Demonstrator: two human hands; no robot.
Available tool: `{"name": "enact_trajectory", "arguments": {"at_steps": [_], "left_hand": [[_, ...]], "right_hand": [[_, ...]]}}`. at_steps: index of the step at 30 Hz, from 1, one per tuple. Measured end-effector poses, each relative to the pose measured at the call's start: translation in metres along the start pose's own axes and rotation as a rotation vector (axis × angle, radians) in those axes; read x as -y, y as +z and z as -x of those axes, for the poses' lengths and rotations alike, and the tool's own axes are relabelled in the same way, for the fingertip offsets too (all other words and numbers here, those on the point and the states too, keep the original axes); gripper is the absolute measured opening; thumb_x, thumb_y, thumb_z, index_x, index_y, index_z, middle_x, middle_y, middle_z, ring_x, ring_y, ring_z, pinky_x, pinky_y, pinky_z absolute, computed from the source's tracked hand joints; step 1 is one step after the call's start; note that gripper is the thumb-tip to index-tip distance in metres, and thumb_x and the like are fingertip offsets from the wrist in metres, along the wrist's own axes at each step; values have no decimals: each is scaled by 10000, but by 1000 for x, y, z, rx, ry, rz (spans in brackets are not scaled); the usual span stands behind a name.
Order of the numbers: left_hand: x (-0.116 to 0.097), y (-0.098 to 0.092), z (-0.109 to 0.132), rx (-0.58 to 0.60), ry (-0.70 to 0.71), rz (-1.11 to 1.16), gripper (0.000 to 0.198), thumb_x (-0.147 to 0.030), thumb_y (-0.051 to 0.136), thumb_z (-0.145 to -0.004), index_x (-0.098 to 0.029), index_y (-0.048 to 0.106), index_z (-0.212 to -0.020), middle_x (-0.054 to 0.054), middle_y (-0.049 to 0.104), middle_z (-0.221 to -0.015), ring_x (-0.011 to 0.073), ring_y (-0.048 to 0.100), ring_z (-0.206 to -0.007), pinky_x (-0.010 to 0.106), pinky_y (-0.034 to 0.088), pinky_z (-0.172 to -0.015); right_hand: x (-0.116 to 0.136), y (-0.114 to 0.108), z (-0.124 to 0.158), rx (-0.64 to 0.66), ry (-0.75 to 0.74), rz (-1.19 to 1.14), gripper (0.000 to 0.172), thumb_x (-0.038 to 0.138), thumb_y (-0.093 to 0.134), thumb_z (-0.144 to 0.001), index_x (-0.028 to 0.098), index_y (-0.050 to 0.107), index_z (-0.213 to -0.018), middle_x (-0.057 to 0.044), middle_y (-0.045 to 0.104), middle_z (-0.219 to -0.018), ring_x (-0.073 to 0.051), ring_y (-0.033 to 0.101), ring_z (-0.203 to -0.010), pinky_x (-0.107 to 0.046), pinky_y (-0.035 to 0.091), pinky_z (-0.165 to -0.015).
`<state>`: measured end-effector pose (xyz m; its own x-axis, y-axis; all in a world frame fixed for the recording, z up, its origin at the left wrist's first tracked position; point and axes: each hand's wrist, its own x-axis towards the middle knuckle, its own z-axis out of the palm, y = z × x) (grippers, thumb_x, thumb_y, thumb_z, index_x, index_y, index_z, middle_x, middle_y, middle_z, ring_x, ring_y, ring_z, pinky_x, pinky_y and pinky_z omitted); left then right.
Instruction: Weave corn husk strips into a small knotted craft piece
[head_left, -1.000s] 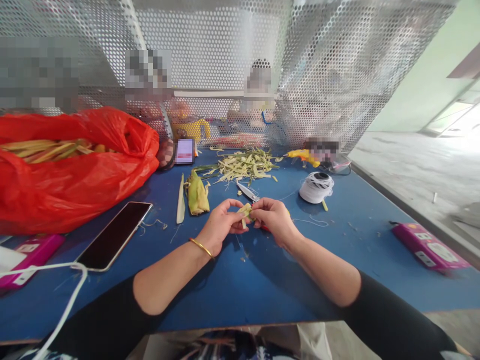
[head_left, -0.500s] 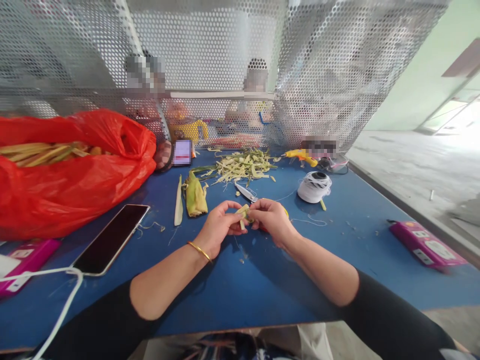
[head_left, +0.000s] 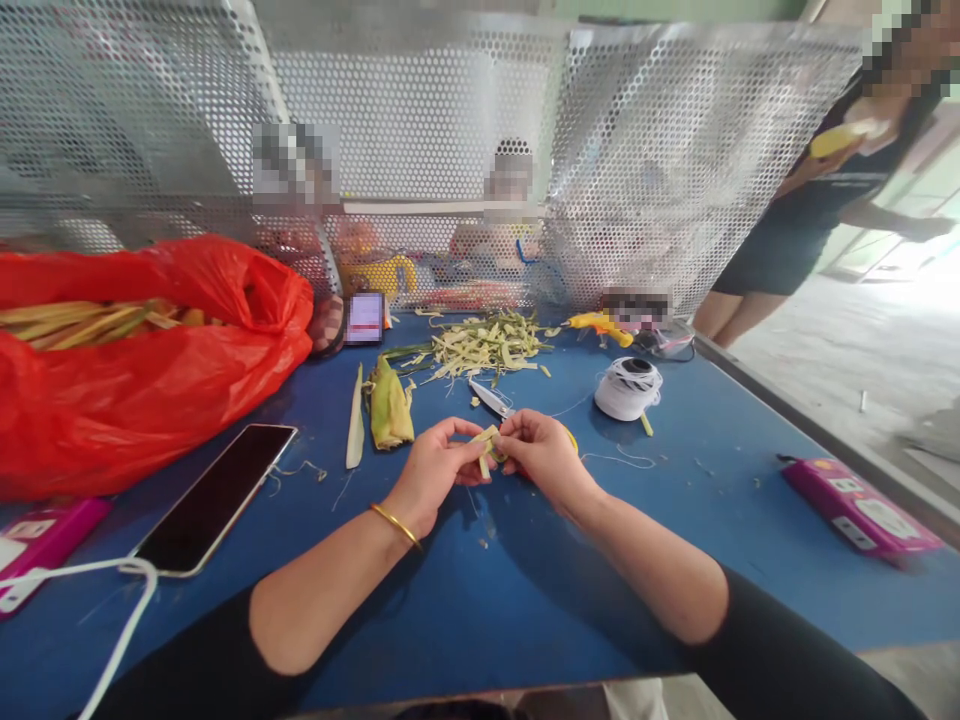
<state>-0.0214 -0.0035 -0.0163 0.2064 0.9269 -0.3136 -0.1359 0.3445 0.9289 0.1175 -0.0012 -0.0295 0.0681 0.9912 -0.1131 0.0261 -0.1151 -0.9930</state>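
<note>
A small folded strip of pale green husk [head_left: 489,437] is pinched between the fingertips of both hands above the blue table [head_left: 480,600]. My left hand [head_left: 435,466], with a gold bangle at the wrist, grips its left side. On its right side, the fingers of my right hand [head_left: 550,458] are closed. Just beyond the hands lie scissors [head_left: 491,399], their handles mostly hidden behind my right hand. A spool of white thread [head_left: 628,390] stands to the right, with loose thread trailing. Left of the hands are a husk bundle [head_left: 390,405] and a flat husk strip [head_left: 355,418].
Cut husk scraps [head_left: 491,345] are heaped before a perforated metal screen [head_left: 420,110]. At left are a red plastic bag [head_left: 180,390] and a phone [head_left: 217,500]. A yellow glue gun [head_left: 600,325] lies behind; a magenta box [head_left: 859,508] sits right. A person [head_left: 810,220] stands beyond the table's right.
A person holding something yellow has come into view at the upper right. The view has tilted slightly up. Both hands keep the husk strip in nearly the same place.
</note>
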Motion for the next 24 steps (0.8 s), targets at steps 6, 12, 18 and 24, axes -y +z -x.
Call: {"name": "enact_trajectory", "arguments": {"at_steps": [6,12,18,24], "left_hand": [[-1,-1,-1,20,-32,6,186,-176,687,-652,-137,623,-823,14,664,-557,97,581,-472,209,466,-538],[0,-1,-1,69,-23,-23,187,-186,680,-663,-142,640,-840,5,658,-568,98,581,-493,214,464,-555],[2,1,0,44,12,-32,186,-222,681,-673,-156,590,-822,-1,654,-550,108,583,-499,223,461,-565],[4,0,-1,18,96,-62,245,-297,720,-647,-164,555,-770,-15,630,-518,108,563,-484,222,445,-549]], "right_hand": [[1,-1,1,77,-62,3,192,267,673,-617,162,576,-745,66,565,-489,-60,486,-381,-178,361,-407],[6,-1,2,71,-82,7,238,310,709,-588,170,562,-713,79,539,-478,-53,450,-365,-177,332,-382],[1,-2,-1,0,-82,69,276,330,744,-579,184,515,-629,71,540,-467,-69,478,-369,-175,309,-360],[9,-1,3,32,-75,61,218,304,723,-582,167,553,-582,60,554,-475,-61,487,-395,-179,365,-400]]}}
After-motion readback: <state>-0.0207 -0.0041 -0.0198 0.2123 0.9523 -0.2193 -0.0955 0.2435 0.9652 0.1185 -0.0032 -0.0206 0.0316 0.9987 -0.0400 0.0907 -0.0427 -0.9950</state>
